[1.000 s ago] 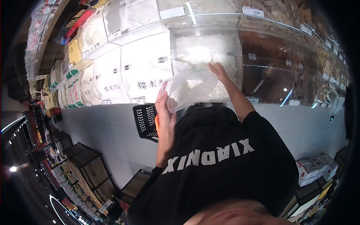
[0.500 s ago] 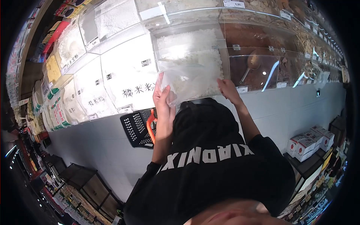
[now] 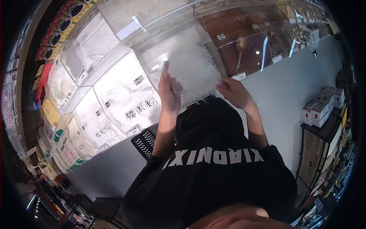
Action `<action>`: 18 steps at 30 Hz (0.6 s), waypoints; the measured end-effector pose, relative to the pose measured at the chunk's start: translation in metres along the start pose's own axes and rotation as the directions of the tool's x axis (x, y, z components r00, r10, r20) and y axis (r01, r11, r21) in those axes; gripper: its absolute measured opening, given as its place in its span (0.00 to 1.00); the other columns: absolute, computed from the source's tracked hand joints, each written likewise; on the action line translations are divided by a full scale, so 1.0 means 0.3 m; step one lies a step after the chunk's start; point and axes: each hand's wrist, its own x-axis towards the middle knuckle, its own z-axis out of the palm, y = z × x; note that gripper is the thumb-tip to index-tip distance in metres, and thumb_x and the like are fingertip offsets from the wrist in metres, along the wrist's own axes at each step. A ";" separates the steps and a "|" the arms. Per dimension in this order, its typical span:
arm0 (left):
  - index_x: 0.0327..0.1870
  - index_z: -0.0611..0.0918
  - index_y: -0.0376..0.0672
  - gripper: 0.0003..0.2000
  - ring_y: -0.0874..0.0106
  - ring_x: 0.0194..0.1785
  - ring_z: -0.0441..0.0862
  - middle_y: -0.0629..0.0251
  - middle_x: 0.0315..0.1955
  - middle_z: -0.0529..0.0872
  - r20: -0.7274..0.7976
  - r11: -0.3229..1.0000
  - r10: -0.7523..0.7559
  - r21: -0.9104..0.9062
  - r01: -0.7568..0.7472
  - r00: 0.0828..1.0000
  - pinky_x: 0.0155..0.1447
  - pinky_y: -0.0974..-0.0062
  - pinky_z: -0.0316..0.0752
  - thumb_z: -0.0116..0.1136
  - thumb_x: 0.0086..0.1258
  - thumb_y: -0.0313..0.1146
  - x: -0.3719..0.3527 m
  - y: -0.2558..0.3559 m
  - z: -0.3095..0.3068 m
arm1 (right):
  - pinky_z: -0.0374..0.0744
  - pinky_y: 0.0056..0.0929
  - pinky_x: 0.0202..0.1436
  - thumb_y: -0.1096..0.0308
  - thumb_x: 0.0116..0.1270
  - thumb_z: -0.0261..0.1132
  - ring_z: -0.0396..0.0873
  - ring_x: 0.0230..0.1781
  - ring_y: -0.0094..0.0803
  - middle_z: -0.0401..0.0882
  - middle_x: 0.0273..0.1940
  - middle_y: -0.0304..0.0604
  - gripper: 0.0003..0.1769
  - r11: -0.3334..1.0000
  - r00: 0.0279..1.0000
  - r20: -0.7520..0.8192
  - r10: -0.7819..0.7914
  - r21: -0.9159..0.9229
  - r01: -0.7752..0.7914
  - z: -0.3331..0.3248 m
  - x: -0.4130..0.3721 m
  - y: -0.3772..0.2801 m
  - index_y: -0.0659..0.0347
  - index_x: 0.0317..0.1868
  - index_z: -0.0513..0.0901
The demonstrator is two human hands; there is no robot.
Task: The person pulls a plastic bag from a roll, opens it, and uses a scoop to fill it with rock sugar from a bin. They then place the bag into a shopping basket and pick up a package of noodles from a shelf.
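Observation:
My left hand (image 3: 169,91) is closed on one edge of a clear plastic bag (image 3: 190,70), with a reddish-marked fold sticking up above the thumb. The thin bag spreads hazily to the right, in front of an acrylic bin (image 3: 216,57) of white, lumpy crystals (image 3: 162,49). At the bag's other side, near the bin's front right corner, my right hand (image 3: 238,94) has its fingers bent together, apparently pinching the bag's edge. The fingertips are partly hidden. Inside the bag, I cannot make out any contents.
Left of the crystals stand lidded bins of white flour (image 3: 131,101) with handwritten labels. To the right, a bin of brown powder (image 3: 228,57) has a metal scoop (image 3: 243,45). A black basket (image 3: 143,144) sits below my left forearm. White boxes (image 3: 320,108) stand on a shelf at right.
My view has turned, shifting the bins. The bag, crumpled and bulging before, now looks spread flatter between my hands. My right hand has rotated, showing more of its back.

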 end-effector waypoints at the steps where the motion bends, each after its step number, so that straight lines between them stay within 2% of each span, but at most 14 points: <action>1: 0.77 0.63 0.46 0.24 0.85 0.19 0.56 0.79 0.17 0.59 0.028 1.000 -0.007 0.005 0.007 1.000 0.25 0.84 0.55 0.44 0.83 0.37 0.003 0.004 -0.002 | 0.75 0.39 0.31 0.56 0.71 0.62 0.80 0.25 0.40 0.76 0.22 0.49 0.19 0.997 0.999 -0.011 -0.044 -0.057 0.043 0.038 -0.004 -0.028 0.65 0.32 0.75; 2: 0.77 0.64 0.46 0.23 0.85 0.20 0.57 0.79 0.17 0.61 0.066 1.000 0.001 -0.020 0.001 0.998 0.26 0.84 0.56 0.44 0.84 0.37 0.014 -0.002 -0.016 | 0.76 0.40 0.32 0.57 0.70 0.62 0.81 0.26 0.44 0.78 0.23 0.51 0.18 0.989 0.996 -0.016 -0.091 -0.117 0.088 0.076 -0.003 -0.054 0.65 0.33 0.76; 5: 0.77 0.64 0.47 0.23 0.86 0.20 0.58 0.79 0.18 0.61 -0.015 0.998 -0.048 -0.035 0.048 0.999 0.26 0.84 0.57 0.44 0.84 0.37 0.024 0.006 -0.029 | 0.79 0.44 0.35 0.60 0.67 0.66 0.82 0.29 0.52 0.79 0.25 0.53 0.14 0.908 0.986 -0.094 -0.137 -0.410 0.087 0.228 0.010 -0.092 0.64 0.35 0.77; 8: 0.77 0.64 0.48 0.23 0.86 0.21 0.58 0.80 0.18 0.61 -0.033 0.997 -0.044 -0.060 0.042 0.998 0.27 0.84 0.57 0.44 0.84 0.37 0.011 0.032 -0.055 | 0.80 0.48 0.38 0.60 0.65 0.67 0.83 0.34 0.52 0.82 0.28 0.51 0.14 0.875 0.988 -0.098 -0.121 -0.481 0.060 0.295 0.022 -0.103 0.63 0.38 0.77; 11: 0.77 0.64 0.49 0.23 0.86 0.21 0.58 0.80 0.18 0.61 -0.065 0.994 -0.024 -0.110 0.017 0.998 0.27 0.85 0.57 0.45 0.84 0.37 -0.011 0.064 -0.075 | 0.81 0.44 0.36 0.61 0.65 0.66 0.84 0.31 0.50 0.83 0.28 0.51 0.13 0.832 0.970 -0.117 -0.212 -0.542 0.117 0.273 0.017 -0.100 0.63 0.38 0.78; 14: 0.78 0.64 0.49 0.23 0.86 0.20 0.58 0.79 0.17 0.61 -0.068 0.987 -0.021 -0.159 0.010 0.997 0.27 0.84 0.57 0.45 0.84 0.37 -0.022 0.069 -0.125 | 0.81 0.42 0.35 0.61 0.63 0.69 0.84 0.31 0.49 0.83 0.29 0.49 0.14 0.825 0.948 -0.143 -0.284 -0.540 0.166 0.220 0.015 -0.073 0.62 0.41 0.81; 17: 0.78 0.63 0.49 0.24 0.85 0.20 0.57 0.79 0.17 0.60 -0.014 0.992 -0.011 -0.122 0.009 1.000 0.28 0.83 0.57 0.45 0.83 0.39 -0.039 0.058 -0.163 | 0.81 0.43 0.35 0.59 0.61 0.72 0.84 0.32 0.49 0.84 0.30 0.49 0.16 0.874 0.914 -0.246 -0.322 -0.447 0.188 0.163 0.005 -0.067 0.61 0.44 0.85; 18: 0.78 0.63 0.49 0.24 0.85 0.20 0.57 0.79 0.17 0.60 -0.032 0.993 -0.012 -0.120 0.008 0.999 0.28 0.83 0.57 0.45 0.83 0.39 -0.047 0.053 -0.167 | 0.79 0.39 0.33 0.60 0.62 0.72 0.83 0.27 0.43 0.83 0.28 0.47 0.16 0.923 0.917 -0.304 -0.259 -0.358 0.142 0.147 -0.006 -0.067 0.61 0.46 0.87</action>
